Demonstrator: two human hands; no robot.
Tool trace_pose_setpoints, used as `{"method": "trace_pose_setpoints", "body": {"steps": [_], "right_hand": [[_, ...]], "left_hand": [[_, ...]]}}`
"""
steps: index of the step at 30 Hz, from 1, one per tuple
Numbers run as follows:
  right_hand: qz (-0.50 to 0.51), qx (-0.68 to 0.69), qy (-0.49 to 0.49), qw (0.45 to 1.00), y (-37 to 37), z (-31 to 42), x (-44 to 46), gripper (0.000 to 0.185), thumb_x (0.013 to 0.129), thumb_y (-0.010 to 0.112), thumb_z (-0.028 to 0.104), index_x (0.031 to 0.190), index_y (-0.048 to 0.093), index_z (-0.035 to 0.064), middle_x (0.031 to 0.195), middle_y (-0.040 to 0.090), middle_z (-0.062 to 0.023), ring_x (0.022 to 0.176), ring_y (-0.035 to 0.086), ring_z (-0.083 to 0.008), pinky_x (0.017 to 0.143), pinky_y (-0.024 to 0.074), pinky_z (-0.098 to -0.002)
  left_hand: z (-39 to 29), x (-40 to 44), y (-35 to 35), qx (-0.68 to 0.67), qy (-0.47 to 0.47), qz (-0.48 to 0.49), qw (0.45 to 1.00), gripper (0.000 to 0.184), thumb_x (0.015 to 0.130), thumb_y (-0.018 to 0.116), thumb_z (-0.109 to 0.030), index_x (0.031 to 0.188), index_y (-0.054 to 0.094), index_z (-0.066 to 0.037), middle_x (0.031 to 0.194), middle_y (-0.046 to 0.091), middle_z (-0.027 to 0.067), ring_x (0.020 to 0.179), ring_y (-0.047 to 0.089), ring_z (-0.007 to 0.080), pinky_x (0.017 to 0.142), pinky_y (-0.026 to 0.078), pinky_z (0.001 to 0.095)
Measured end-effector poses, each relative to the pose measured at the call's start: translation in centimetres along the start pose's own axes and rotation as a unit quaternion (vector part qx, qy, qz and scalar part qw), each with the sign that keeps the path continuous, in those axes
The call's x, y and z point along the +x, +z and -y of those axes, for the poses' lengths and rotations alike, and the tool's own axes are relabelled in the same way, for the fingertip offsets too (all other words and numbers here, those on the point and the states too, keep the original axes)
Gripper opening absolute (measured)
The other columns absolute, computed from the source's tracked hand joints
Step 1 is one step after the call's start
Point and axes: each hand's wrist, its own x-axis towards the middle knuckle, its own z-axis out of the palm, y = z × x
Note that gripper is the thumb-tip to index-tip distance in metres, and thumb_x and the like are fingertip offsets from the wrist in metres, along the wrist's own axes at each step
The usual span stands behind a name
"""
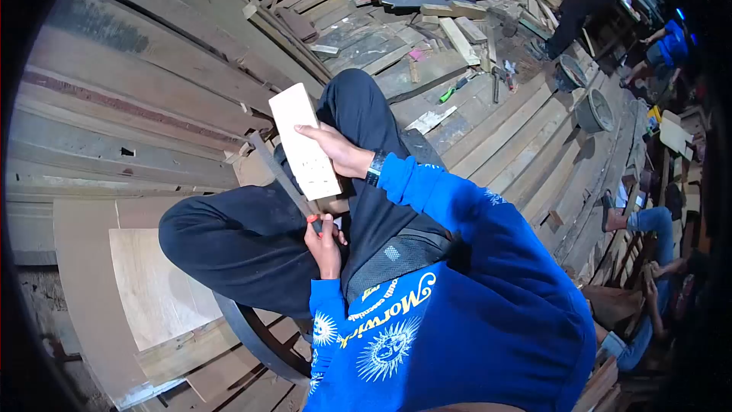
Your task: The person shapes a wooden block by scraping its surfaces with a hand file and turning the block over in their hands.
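In my right hand (pixel 339 151) is a pale, flat wooden block (pixel 293 118), gripped at its right edge with the thumb on top. Several small dark marks show near the block's lower end. My left hand (pixel 325 243) is closed round the reddish handle of a long, flat metal tool that looks like a file (pixel 278 169). Its grey blade points up and to the left, close beside the block; whether the two touch I cannot tell. Both hands are over my crossed legs (pixel 236 240). Another brown wood piece (pixel 332 204) shows under the block's lower end.
Long planks (pixel 107 84) line the left side. A pale board (pixel 156 282) lies at lower left. Wood offcuts (pixel 461 38) and a green-handled tool (pixel 451 91) lie ahead on the plank floor. Two buckets (pixel 595 111) stand at right. Other people (pixel 583 0) are along the right side.
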Motion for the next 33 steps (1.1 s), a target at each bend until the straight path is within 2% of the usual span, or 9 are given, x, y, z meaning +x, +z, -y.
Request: {"method": "trace_pose_setpoints", "body": {"steps": [7, 10, 11, 12, 13, 18, 25, 29, 33], "right_hand": [[0.117, 0.15, -0.011, 0.982, -2.1, 0.6, 0.9, 0.059, 0.098, 0.032, 0.055, 0.126, 0.053, 0.0075, 0.108, 0.065, -0.0082, 0.093, 0.064, -0.0187, 0.08, 0.0529, -0.0364], [0.035, 0.275, -0.047, 0.96, -1.0, 0.9, 1.4, 0.061, 0.098, 0.029, 0.055, 0.127, 0.053, 0.0066, 0.119, 0.061, -0.0085, 0.103, 0.059, -0.0198, 0.091, 0.0466, -0.0341], [0.001, 0.262, -0.048, 0.964, -0.9, 1.3, 0.9, 0.06, 0.099, 0.03, 0.054, 0.128, 0.052, 0.0064, 0.124, 0.059, -0.0079, 0.108, 0.056, -0.019, 0.096, 0.0424, -0.033], [-0.014, 0.178, -0.06, 0.982, -1.3, -0.1, 1.3, 0.059, 0.099, 0.03, 0.053, 0.128, 0.052, 0.0063, 0.121, 0.061, -0.006, 0.102, 0.058, -0.0178, 0.092, 0.0451, -0.0327], [0.043, 0.221, -0.019, 0.974, -1.8, -0.7, 1.4, 0.058, 0.099, 0.031, 0.052, 0.128, 0.053, 0.0071, 0.116, 0.062, -0.005, 0.095, 0.06, -0.0157, 0.087, 0.0475, -0.0316], [-0.034, 0.081, 0.01, 0.996, 0.2, -2.5, 0.3, 0.057, 0.099, 0.029, 0.053, 0.127, 0.054, 0.0104, 0.112, 0.063, -0.0029, 0.09, 0.06, -0.0115, 0.081, 0.0486, -0.0289], [0.025, 0.131, -0.012, 0.991, -0.9, -0.8, 2.5, 0.056, 0.098, 0.032, 0.053, 0.116, 0.06, 0.0081, 0.098, 0.066, -0.0041, 0.08, 0.063, -0.0134, 0.072, 0.0523, -0.0283], [-0.025, 0.127, -0.045, 0.991, 0.6, -1.6, 1.0, 0.056, 0.098, 0.032, 0.054, 0.115, 0.061, 0.0088, 0.095, 0.066, -0.0025, 0.078, 0.061, -0.0114, 0.07, 0.0511, -0.0284], [-0.015, 0.096, 0.045, 0.994, 0.7, -4.0, 0.5, 0.053, 0.098, 0.034, 0.05, 0.114, 0.061, 0.0077, 0.1, 0.066, -0.0027, 0.083, 0.061, -0.0106, 0.074, 0.05, -0.0276]], "left_hand": [[0.2, 0.0, 0.3, 0.113, -0.025, 0.074, 0.99, 0.024, 0.094, 0.059, -0.021, 0.085, 0.053, 0.0, 0.058, 0.048, 0.0014, 0.046, 0.046, 0.0086, 0.043, 0.039, 0.0247], [0.6, -0.1, 1.4, 0.175, 0.026, -0.001, 0.984, 0.019, 0.093, 0.06, -0.018, 0.099, 0.059, 0.0, 0.068, 0.052, -0.0008, 0.053, 0.048, 0.0058, 0.044, 0.039, 0.0228], [1.0, 0.4, 0.8, 0.105, -0.069, 0.024, 0.992, 0.017, 0.093, 0.059, -0.017, 0.097, 0.057, -0.001, 0.065, 0.051, -0.0004, 0.051, 0.047, 0.0064, 0.043, 0.039, 0.0232], [0.9, -0.1, 0.2, 0.109, -0.054, 0.056, 0.991, 0.017, 0.094, 0.058, -0.018, 0.093, 0.054, -0.001, 0.063, 0.051, 0.0005, 0.049, 0.047, 0.0069, 0.042, 0.039, 0.0233], [0.7, 0.1, 0.3, 0.14, -0.054, 0.059, 0.987, 0.017, 0.095, 0.057, -0.018, 0.09, 0.051, -0.003, 0.06, 0.049, 0.0008, 0.047, 0.046, 0.0071, 0.041, 0.039, 0.0234], [0.6, 0.8, 0.9, 0.09, -0.024, 0.065, 0.993, 0.02, 0.095, 0.055, -0.017, 0.084, 0.049, -0.002, 0.056, 0.049, 0.003, 0.044, 0.046, 0.011, 0.039, 0.039, 0.0263], [1.1, 0.3, 0.6, 0.044, -0.042, 0.086, 0.994, 0.021, 0.093, 0.058, -0.018, 0.081, 0.05, -0.004, 0.057, 0.049, 0.0035, 0.044, 0.047, 0.0123, 0.04, 0.041, 0.0273], [0.9, 0.4, 0.6, 0.05, -0.036, 0.106, 0.992, 0.02, 0.093, 0.058, -0.018, 0.082, 0.049, -0.004, 0.057, 0.049, 0.0039, 0.044, 0.048, 0.013, 0.041, 0.042, 0.0277], [1.2, 0.4, 0.1, 0.024, -0.098, 0.089, 0.991, 0.018, 0.093, 0.058, -0.017, 0.085, 0.05, -0.002, 0.06, 0.05, 0.0048, 0.045, 0.048, 0.014, 0.041, 0.042, 0.0281]]}}
